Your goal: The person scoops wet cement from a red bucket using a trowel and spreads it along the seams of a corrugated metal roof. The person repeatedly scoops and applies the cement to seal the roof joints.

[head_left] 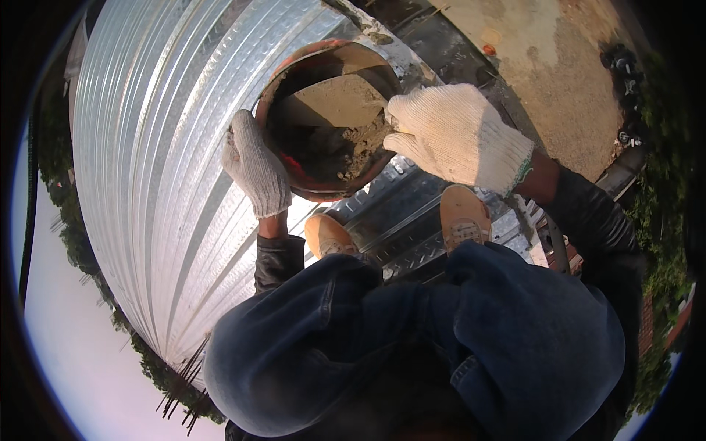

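A round reddish-rimmed bucket (321,192) with grey-brown mortar (357,151) inside stands in front of me on metal sheeting. My left hand (256,163), in a pale knitted glove, is closed on the bucket's left rim. At the right rim is my right hand (463,136), gloved in the same way, its fingers curled closed. A flat, mortar-coated blade like a trowel's (334,101) reaches from that hand into the bucket, above the mortar. Its handle is hidden in the glove.
Ribbed silver metal sheets (169,147) spread to the left. My tan shoes (465,213) rest on darker ribbed metal (397,213). Sandy ground (559,66) lies beyond the edge at upper right. Thin rods (184,382) stick out at lower left, and greenery (665,198) lines the right.
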`<state>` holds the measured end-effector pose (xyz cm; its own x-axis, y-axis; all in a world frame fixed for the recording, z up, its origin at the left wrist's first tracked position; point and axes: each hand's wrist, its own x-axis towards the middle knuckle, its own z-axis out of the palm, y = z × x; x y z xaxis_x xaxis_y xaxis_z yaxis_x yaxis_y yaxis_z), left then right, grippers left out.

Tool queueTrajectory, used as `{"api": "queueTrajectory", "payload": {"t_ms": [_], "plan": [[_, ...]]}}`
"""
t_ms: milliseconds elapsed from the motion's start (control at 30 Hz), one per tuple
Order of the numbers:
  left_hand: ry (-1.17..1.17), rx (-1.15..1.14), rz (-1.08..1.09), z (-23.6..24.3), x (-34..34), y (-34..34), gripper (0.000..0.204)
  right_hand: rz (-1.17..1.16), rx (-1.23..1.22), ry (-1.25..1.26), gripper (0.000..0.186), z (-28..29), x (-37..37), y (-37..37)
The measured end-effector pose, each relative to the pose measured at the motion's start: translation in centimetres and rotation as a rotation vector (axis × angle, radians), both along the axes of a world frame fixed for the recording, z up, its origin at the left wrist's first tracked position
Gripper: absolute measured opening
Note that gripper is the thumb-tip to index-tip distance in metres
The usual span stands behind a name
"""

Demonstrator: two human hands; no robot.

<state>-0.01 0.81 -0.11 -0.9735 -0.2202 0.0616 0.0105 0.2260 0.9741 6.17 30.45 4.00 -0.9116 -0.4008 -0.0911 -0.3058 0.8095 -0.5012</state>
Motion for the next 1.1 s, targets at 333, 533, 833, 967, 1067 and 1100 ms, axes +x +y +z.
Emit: {"api": "queueTrajectory", "payload": {"t_ms": [333, 533, 833, 967, 1067, 1100], "plan": [[0.006, -0.041, 0.042, 1.5, 0.5, 1.0, 0.036, 0.017, -0.052, -0.106, 0.033, -0.6, 1.9, 0.2], [0.015, 0.001, 0.007, 0.7, 0.3, 2.2, 0.036, 0.044, -0.063, 0.097, 0.024, -1.3, 2.5, 1.9], [0.045, -0.081, 0.026, 0.8, 0.5, 1.4, 0.035, 0.209, -0.034, -0.068, 0.029, -1.5, 2.7, -3.4], [0.024, -0.027, 0.058, 1.3, 0.6, 1.7, 0.035, 0.178, -0.059, -0.172, 0.026, -1.3, 1.9, -2.8], [0.002, -0.006, -0.025, 0.9, 0.5, 1.0, 0.032, 0.126, -0.096, -0.071, 0.022, -2.6, 2.7, -0.3], [-0.002, -0.013, -0.019, 0.9, 0.5, 0.8, 0.032, 0.106, -0.105, -0.037, 0.022, -2.5, 2.6, 0.4]]}}
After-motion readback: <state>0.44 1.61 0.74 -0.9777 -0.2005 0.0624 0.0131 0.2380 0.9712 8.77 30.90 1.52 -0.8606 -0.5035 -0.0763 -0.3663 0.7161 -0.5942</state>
